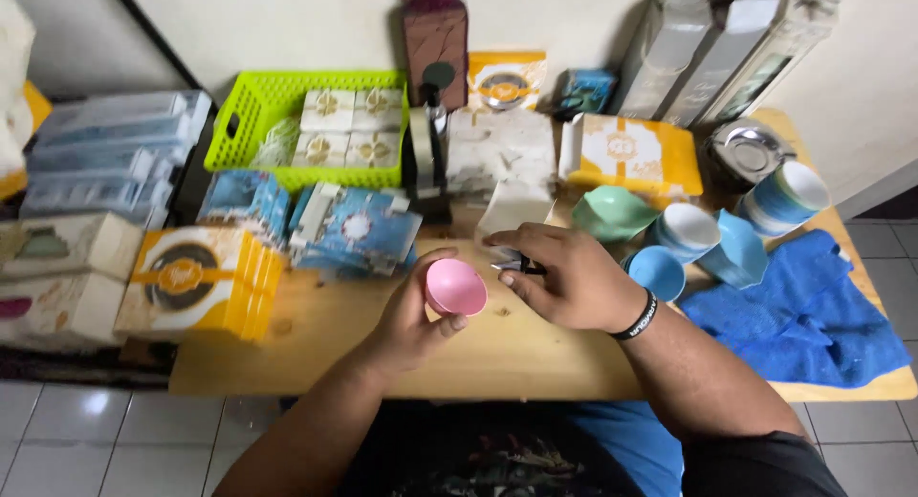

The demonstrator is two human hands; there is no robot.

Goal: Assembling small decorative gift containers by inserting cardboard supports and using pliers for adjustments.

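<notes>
Your left hand point(406, 320) grips a small pink round plastic bowl point(455, 287) by its rim, tilted, its inside showing nothing, just above the wooden tabletop point(497, 354). Your right hand point(564, 272) curls over a small dark object point(521, 265), partly hidden. The lime-green slotted plastic basket point(277, 100) holds four cream patterned boxes point(346, 126). Blue and teal bowls point(688, 231) sit near the blue towel point(803, 311).

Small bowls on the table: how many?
5, maybe more hidden. Pink bowl in the left hand; green bowl behind the right hand; round blue bowl by the wrist; white-lined bowl; angular blue bowl beside the blue cloth.
</notes>
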